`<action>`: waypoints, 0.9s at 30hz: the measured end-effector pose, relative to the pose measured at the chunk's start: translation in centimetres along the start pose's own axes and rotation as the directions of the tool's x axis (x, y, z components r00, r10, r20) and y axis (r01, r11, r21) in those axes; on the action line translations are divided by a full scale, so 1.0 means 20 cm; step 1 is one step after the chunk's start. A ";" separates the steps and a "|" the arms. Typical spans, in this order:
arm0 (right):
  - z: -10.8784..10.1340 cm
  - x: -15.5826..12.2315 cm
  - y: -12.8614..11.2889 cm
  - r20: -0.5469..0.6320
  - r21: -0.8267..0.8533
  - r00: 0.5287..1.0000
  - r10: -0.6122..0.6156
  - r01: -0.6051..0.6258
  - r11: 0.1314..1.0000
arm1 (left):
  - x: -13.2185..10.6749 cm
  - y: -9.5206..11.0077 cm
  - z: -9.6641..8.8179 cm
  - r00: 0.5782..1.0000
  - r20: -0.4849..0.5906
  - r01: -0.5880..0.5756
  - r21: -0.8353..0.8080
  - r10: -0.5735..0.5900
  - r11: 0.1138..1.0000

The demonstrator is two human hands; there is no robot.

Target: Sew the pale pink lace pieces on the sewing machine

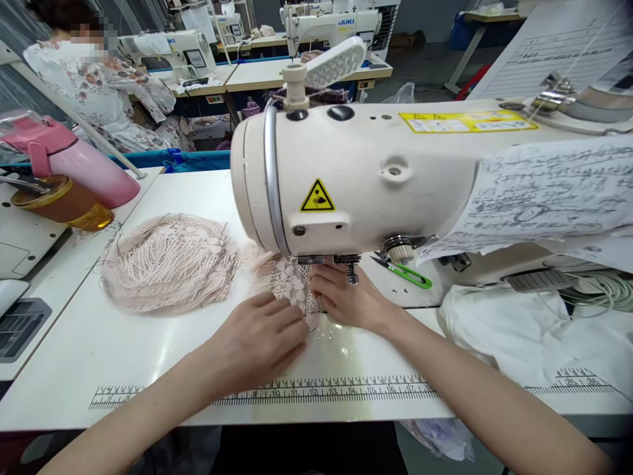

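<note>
A piece of pale pink lace (287, 280) lies beneath the head of the sewing machine (366, 178), its far part hidden by the machine. My left hand (267, 336) is closed at the lace's near edge, fingers curled and fingertips hidden under the knuckles. Against the lace's right side, close to the needle area, my right hand (349, 297) has its fingers bent and pinched on the fabric; the machine covers part of them. To the left rests a round pile of the same pink lace (171, 264) with loose dark threads along its edge.
Green thread snips (405, 272) lie right of my right hand. White cloth (499, 326) is bunched farther right. A printed ruler (346, 390) runs along the table's front. A pink bottle (89, 165) and an amber cup (64, 201) stand left. Beyond, a person (99, 86) sits by another machine.
</note>
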State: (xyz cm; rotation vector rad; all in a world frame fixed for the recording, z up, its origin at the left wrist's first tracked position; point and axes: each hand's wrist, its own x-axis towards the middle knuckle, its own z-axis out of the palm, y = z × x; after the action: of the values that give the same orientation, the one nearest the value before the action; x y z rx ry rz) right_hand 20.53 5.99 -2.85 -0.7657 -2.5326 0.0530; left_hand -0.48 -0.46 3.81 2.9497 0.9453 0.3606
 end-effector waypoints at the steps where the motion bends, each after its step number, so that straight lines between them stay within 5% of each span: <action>1: 0.01 0.00 0.01 0.007 0.025 0.999 -0.031 0.031 0.999 | -0.02 0.03 -0.03 0.997 0.074 -0.009 0.001 0.009 1.000; 5: 0.01 0.01 0.02 0.019 0.088 0.996 -0.084 0.082 0.993 | -0.10 0.15 -0.04 0.968 0.235 0.066 0.097 -0.087 0.993; 10: -0.02 0.02 0.01 0.000 0.112 0.999 -0.047 0.046 0.993 | -0.18 0.19 0.02 0.990 0.053 0.111 0.241 -0.128 0.964; 13: -0.03 0.02 0.01 -0.018 0.168 1.000 -0.002 0.005 0.986 | -0.18 0.17 -0.03 0.945 -0.048 0.326 0.078 -0.323 0.942; 17: -0.04 0.03 0.01 -0.060 0.233 0.997 0.046 -0.030 0.972 | -0.13 0.10 -0.12 0.885 0.027 0.465 -0.081 -0.464 0.882; 22: -0.06 0.04 0.02 -0.042 0.328 0.991 0.126 -0.105 0.939 | 0.01 -0.04 -0.09 0.951 0.133 0.288 -0.041 -0.281 0.957; 27: -0.06 0.03 0.02 -0.003 0.315 0.994 0.108 -0.102 0.944 | 0.06 -0.11 0.05 0.997 -0.013 0.074 0.087 -0.073 0.993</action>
State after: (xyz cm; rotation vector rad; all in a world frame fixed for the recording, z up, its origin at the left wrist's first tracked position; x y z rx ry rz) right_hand 20.92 6.52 -1.53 -0.7647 -2.3801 0.4715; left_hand -0.52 2.12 2.90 2.9829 1.0946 0.3402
